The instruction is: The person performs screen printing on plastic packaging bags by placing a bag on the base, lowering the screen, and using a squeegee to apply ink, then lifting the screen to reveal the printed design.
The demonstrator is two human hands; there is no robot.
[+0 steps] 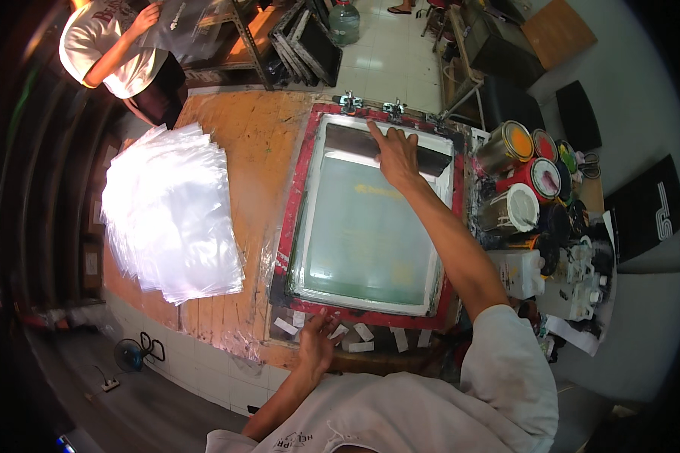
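From the head view, I see 1 screen-printing frame lying flat on the orange surface, its red border around a pale green mesh. Its long axis runs away from the body, from the near edge by my chest up to the 2 hinge clamps at the far end.

My right hand is stretched out over the far end of the frame. It rests on the dark squeegee, which lies crosswise just inside the far rail, at right angles to the frame's long axis. The fingers are fairly straight and spread, the index pointing toward the clamps; I read this as pressing or resting on the blade, not a closed grip, though the palm hides the contact.

My left hand sits at the near rail of the frame, fingers splayed and open, fingertips touching the frame's lower edge among several white tape strips. It holds nothing.

So the squeegee lies straight ahead at the far end, under the right hand, and the left is well apart from it at the near end.

To the left of the frame, a fanned stack of clear plastic bags lies on the surface. To the right stand several open ink cans, orange, red and white. Another person stands at the far left corner, handling a dark sheet.
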